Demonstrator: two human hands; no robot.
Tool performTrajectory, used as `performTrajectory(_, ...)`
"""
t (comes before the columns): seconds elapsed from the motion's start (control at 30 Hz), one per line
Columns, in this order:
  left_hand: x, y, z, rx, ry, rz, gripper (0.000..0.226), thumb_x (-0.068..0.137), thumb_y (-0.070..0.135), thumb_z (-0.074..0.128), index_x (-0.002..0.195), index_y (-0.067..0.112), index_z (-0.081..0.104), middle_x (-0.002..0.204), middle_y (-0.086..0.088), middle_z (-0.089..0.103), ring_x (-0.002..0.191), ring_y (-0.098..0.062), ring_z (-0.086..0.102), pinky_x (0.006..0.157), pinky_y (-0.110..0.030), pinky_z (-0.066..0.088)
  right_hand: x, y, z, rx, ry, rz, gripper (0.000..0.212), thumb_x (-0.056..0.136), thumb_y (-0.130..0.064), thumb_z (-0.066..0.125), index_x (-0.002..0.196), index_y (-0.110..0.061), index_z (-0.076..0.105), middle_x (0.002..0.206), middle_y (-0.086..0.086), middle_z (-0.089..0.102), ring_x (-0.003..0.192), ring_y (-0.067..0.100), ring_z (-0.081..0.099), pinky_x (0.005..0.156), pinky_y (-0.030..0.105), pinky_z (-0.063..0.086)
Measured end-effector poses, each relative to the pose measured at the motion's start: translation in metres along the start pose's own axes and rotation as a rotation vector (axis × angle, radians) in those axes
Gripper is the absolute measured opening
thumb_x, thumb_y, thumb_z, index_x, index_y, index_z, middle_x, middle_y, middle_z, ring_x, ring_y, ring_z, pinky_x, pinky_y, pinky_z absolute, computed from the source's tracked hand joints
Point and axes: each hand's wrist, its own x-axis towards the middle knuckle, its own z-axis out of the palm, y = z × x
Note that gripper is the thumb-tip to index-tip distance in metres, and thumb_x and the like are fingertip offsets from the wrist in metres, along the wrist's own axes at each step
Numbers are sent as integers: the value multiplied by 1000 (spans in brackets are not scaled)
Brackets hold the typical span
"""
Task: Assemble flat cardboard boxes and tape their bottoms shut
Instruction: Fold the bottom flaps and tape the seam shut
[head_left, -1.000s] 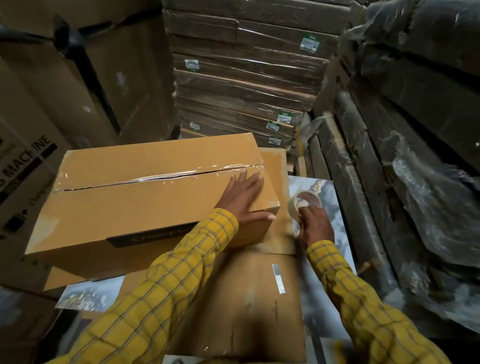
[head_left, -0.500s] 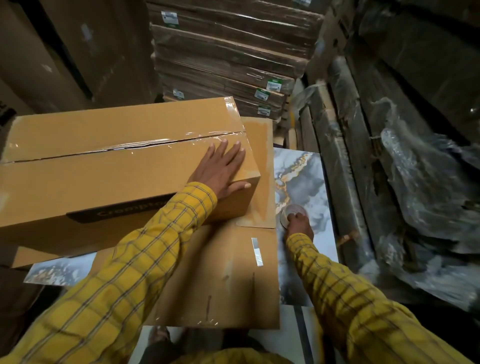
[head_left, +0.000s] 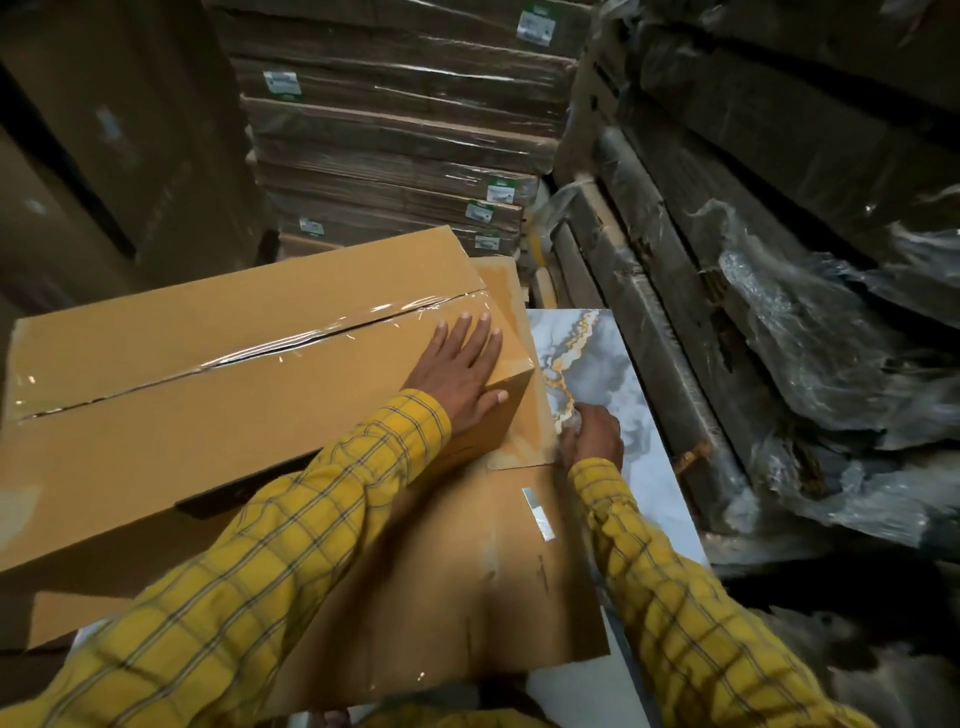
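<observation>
From the head camera, the box (head_left: 223, 395) lies on its long side on flat cardboard (head_left: 441, 587) that covers most of the marbled surface (head_left: 608, 364). Clear tape (head_left: 291, 345) runs along its top seam from the left end to the right end. The left hand (head_left: 460, 371) lies flat on the box's near right corner, fingers straight and spread, thumb along the edge. The right hand (head_left: 595, 436) is down on the surface just beside the cardboard's right edge, fingers curled over a pale tape roll (head_left: 570, 423) that is mostly hidden and blurred; its grip looks closed on the roll. Both sleeves are yellow plaid. Behind the box stands a stack (head_left: 405, 156) of bundled flat cartons, and plastic-wrapped bundles (head_left: 779, 260) fill the right.
</observation>
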Motion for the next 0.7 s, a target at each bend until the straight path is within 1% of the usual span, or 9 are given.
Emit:
performTrajectory(0.07,-5,-12,-6,-85,-32,109,80,102,58,25,159,10,-2,166,-14,-10,152,-36,-11,123,-50,-7,-18,-39,-7,190,189,-43,38,91,-28,55,118,-4,67,115,19,64,111,41,56,94,42,43)
performTrajectory(0.17,-14,-34,-13,-251,-50,255,76,101,55,23,159,9,3,166,-13,-6,153,-30,-11,123,-45,-9,-53,-102,-16,394,373,-91,53,95,-42,45,130,-4,61,128,19,56,121,36,52,102,43,42)
performTrajectory(0.23,-19,-52,-14,-310,-32,324,81,98,61,15,159,10,5,166,-12,-4,152,-28,-12,124,-46,-8,-72,-138,-15,404,359,-100,58,95,-46,47,141,-11,54,145,20,43,136,37,40,111,45,35)
performTrajectory(0.3,-21,-76,-15,-283,6,357,88,93,69,4,159,12,7,165,-11,-3,152,-29,-13,123,-45,-10,-89,-167,-6,385,260,-46,59,95,-48,52,149,-24,47,160,19,21,148,37,23,118,47,26)
performTrajectory(0.37,-17,-106,-18,-231,12,316,93,88,73,1,160,14,8,165,-10,-4,152,-30,-13,121,-46,-11,-104,-191,4,364,149,17,63,96,-53,55,153,-35,38,166,14,-3,152,37,10,123,49,21)
performTrajectory(0.47,-12,-154,-22,-175,-20,146,94,83,73,0,160,19,6,166,-9,-6,152,-33,-12,120,-51,-9,-121,-221,12,354,21,102,75,94,-58,56,158,-39,22,163,11,-29,154,37,-6,125,49,14)
performTrajectory(0.53,-10,-182,-19,-139,-45,21,80,93,69,9,160,25,8,167,-8,-5,152,-36,-12,120,-57,-8,-125,-237,13,400,-69,180,81,96,-57,55,160,-40,8,159,13,-37,154,38,-5,122,42,15)
performTrajectory(0.6,-9,-203,-13,-121,-67,-72,66,101,63,18,159,35,7,167,-6,-5,152,-37,-12,119,-62,-9,-122,-243,17,419,-79,209,83,98,-55,53,159,-41,-1,157,12,-42,153,41,2,120,41,21)
performTrajectory(0.7,-12,-221,-5,-136,-47,-178,64,97,70,16,156,47,6,167,-1,-8,154,-29,-8,116,-64,-11,-110,-239,18,433,-73,199,79,101,-48,50,159,-41,-4,156,10,-44,154,39,-3,122,43,16)
